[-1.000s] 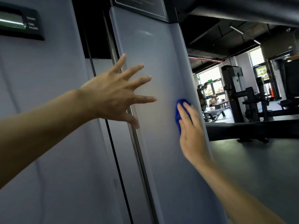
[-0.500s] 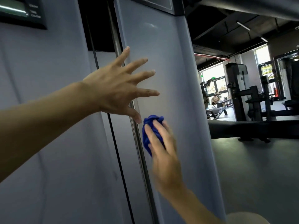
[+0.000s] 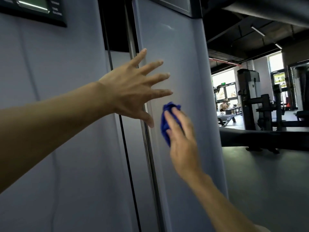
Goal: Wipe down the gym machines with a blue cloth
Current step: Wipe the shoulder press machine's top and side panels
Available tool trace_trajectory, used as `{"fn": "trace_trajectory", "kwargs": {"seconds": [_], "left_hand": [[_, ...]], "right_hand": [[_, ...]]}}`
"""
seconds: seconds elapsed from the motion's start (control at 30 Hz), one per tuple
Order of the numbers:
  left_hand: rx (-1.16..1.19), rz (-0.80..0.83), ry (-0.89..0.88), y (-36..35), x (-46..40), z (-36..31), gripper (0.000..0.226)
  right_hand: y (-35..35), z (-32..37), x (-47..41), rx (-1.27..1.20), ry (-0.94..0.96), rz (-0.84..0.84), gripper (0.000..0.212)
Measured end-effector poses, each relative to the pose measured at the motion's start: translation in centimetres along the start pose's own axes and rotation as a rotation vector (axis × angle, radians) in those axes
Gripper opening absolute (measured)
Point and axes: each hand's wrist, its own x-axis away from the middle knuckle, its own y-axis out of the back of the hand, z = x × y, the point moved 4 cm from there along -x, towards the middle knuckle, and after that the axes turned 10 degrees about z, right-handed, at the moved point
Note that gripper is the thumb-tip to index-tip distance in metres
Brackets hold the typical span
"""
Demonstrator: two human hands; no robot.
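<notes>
**Cloth on the grey panel**

In the head view, our right hand (image 3: 181, 136) presses a bunched blue cloth (image 3: 167, 124) flat against the grey panel (image 3: 175, 56) of the machine, fingers straight over the wad; the hand is blurred. The cloth sits at mid height on the panel, just right of the steel rod (image 3: 147, 148) that runs along the panel's left edge. Our left hand (image 3: 132, 91) is spread wide with straight fingers, holding nothing, reaching across the rod; its fingertips lie over the panel just above the cloth, though we cannot tell whether they touch it. A display (image 3: 33, 9) sits at upper left. Other machines (image 3: 250, 97) stand well apart at right, on the dark floor (image 3: 267, 181).
</notes>
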Motion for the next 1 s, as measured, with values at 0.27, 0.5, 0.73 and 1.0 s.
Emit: {"fn": "trace_trajectory", "kwargs": {"seconds": [0.27, 0.5, 0.73, 1.0], "left_hand": [[0.042, -0.028, 0.087, -0.3, 0.4, 0.3, 0.126], [0.100, -0.035, 0.077, -0.1, 0.5, 0.3, 0.138], [0.133, -0.081, 0.092, 0.0, 0.8, 0.2, 0.145], [0.171, -0.038, 0.158, 0.1, 1.1, 0.4, 0.154]], "right_hand": [[0.2, 4.1, -2.9, -0.178, -0.166, -0.076, 0.046], [2.7, -5.8, -6.5, -0.164, -0.440, -0.211, 0.042], [0.7, 2.1, -5.3, -0.021, 0.072, -0.001, 0.048], [1.4, 0.0, -10.9, -0.138, -0.389, -0.192, 0.046]]}}
